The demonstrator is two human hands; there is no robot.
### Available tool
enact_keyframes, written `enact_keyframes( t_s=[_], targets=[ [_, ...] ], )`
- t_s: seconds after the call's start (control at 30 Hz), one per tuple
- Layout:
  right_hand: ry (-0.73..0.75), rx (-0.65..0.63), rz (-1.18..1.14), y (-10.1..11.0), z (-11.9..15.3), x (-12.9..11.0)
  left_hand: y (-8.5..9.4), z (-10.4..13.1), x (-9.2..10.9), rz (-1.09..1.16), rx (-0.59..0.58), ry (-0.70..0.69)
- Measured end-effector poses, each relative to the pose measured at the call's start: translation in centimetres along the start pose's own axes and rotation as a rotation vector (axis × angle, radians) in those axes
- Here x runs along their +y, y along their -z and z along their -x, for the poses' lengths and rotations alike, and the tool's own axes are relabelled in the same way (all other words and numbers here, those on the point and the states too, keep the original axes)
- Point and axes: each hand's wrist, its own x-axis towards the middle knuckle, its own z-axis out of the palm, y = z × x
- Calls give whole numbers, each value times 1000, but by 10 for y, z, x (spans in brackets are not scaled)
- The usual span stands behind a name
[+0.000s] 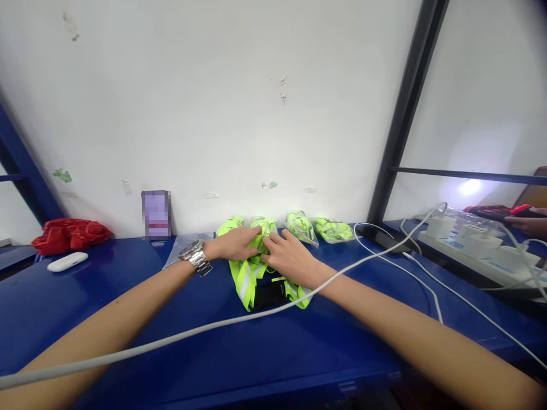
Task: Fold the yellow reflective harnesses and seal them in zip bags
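Note:
A neon-yellow reflective vest (243, 285) with silver stripes lies loosely bunched on the blue table, near the wall. My left hand (235, 244), with a metal watch (195, 258) on its wrist, grips the bunched fabric from the left, fingers closed. From the right, my right hand (288, 256) pinches the same vest, its fingertips close to the left hand's. Striped ends of the vest and a dark patch hang toward me below the hands. Just behind them, more neon-yellow fabric (231, 223) shows, partly hidden.
Packed neon-yellow bundles in clear bags (301, 226) stand along the wall. Left are a clear bag (183, 242), a phone (156, 215), a white case (67, 262) and a red bag (70, 234). A white cable (188, 333) crosses before me; power strips (482, 250) and another person's hand (527, 221) are right.

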Motion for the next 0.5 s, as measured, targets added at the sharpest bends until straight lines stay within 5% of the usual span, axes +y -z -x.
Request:
enact_keyframes(
  t_s=[0.1,0.2,0.37,0.5],
  targets=[
    [27,37,-116,1,6,10,5,4,-14,89,80,9],
    [-76,186,-558,7,11,26,9,13,-22,181,107,9],
    [-556,509,-1556,13,5,41,7,22,-13,303,79,-25],
    [-878,685,-1912,15,-9,43,1,25,0,362,106,-6]
  ],
)
